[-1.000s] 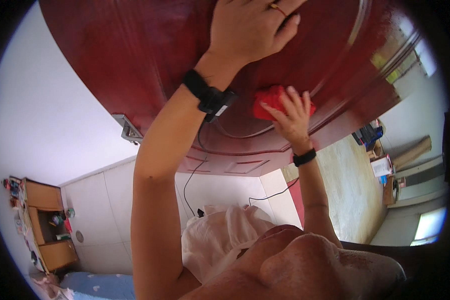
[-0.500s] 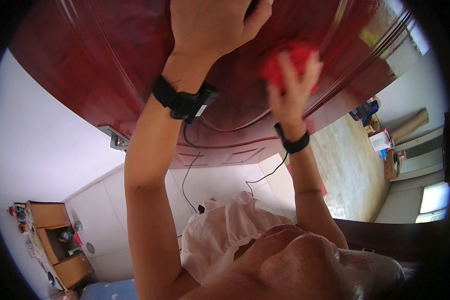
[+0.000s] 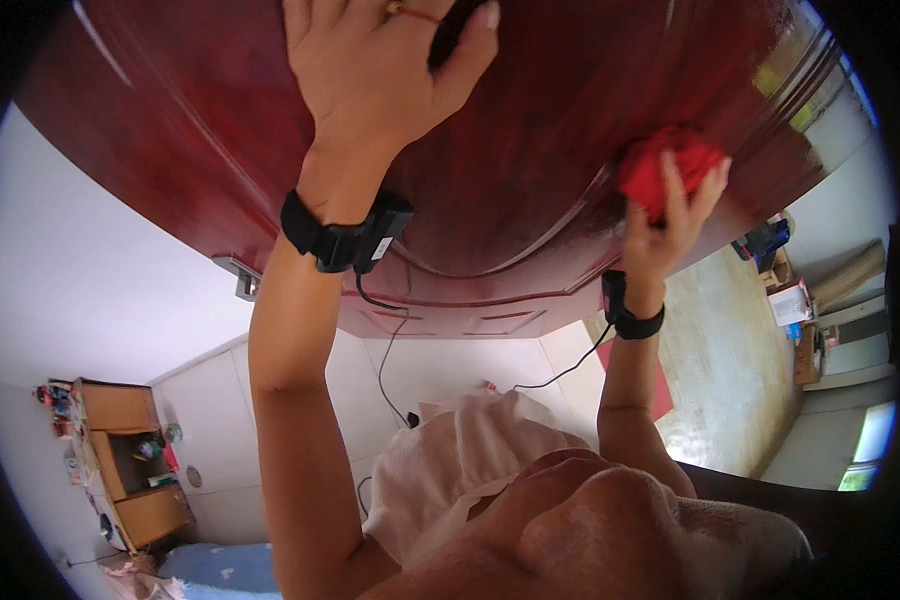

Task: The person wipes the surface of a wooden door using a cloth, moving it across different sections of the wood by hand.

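Observation:
A dark red, glossy wooden door (image 3: pixel 540 110) with curved raised moulding fills the upper part of the view. Against its surface lies my left hand (image 3: pixel 365 85), thumb stretched away from the fingers, a ring on one finger. Its fingertips run past the top edge. The dark patch between thumb and fingers may be shadow or a thing; I cannot tell. Farther right, my right hand (image 3: pixel 675 215) presses a bunched red cloth (image 3: pixel 670 165) onto the door near its right side, fingers spread over the cloth.
Black straps with small boxes sit on both wrists, a cable (image 3: pixel 380 365) trailing from each. A metal latch piece (image 3: pixel 238 275) juts from the door's left edge. A wooden cabinet (image 3: pixel 120 400) and blue bedding (image 3: pixel 225 568) are lower left. Boxes (image 3: pixel 790 302) stand at the far right.
My right hand has moved right and slightly down with the red cloth across the door. My left hand appears a little farther left and lower, as the whole view has shifted somewhat.

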The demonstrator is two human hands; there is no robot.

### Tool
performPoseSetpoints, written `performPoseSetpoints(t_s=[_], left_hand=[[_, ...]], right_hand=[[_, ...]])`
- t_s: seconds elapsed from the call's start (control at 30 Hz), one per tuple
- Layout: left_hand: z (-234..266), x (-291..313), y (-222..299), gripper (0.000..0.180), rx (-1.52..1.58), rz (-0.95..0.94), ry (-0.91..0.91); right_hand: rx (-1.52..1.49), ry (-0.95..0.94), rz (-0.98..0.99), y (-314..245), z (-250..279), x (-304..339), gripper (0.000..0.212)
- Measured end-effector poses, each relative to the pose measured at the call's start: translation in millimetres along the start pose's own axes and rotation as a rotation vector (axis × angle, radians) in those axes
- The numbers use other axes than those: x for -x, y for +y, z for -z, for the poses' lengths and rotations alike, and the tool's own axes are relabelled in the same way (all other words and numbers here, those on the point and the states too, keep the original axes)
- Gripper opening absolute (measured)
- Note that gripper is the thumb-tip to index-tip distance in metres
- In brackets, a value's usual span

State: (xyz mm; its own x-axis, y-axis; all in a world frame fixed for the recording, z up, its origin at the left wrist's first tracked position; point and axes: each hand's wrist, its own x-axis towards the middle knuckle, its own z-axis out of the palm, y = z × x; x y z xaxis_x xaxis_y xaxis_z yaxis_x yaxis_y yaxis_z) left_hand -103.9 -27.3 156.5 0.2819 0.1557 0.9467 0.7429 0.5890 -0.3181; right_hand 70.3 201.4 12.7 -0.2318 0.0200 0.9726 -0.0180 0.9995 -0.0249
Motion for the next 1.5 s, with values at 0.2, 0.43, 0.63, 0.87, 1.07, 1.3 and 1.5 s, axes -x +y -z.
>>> performPoseSetpoints(t_s=[0.2,0.43,0.63,0.87,1.07,1.3,1.5], left_hand=[[11.2,-11.0,11.6,0.042,-0.036,0.071,-0.087],[-12.8,-12.0,7.9,0.042,0.089,-0.02,0.059],[-9.8,-1.3,3.3,0.043,0.026,0.02,-0.022],[-2.2,1.6,40.9,0.043,0.092,0.106,-0.078],[-11.5,66.5,121.6,0.044,0.241,0.11,-0.139],[-27.4,111.6,201.8,0.036,0.278,0.215,-0.28],[-43.4,104.0,213.5,0.037,0.244,0.301,-0.223]], right_hand=[[-0.164,0.085,-0.236,-5.6,-1.6,-0.7,0.059],[-0.16,-0.261,0.021,-31.0,-28.8,92.1,0.052],[-0.101,-0.182,0.088,5.7,-8.9,53.8,0.048],[-0.097,0.101,-0.119,39.8,36.4,-42.6,0.068],[-0.206,-0.115,-0.197,25.3,17.4,53.8,0.062],[-0.121,-0.263,-0.147,47.2,28.1,114.3,0.056],[-0.122,0.042,-0.229,77.6,50.2,-15.0,0.061]])
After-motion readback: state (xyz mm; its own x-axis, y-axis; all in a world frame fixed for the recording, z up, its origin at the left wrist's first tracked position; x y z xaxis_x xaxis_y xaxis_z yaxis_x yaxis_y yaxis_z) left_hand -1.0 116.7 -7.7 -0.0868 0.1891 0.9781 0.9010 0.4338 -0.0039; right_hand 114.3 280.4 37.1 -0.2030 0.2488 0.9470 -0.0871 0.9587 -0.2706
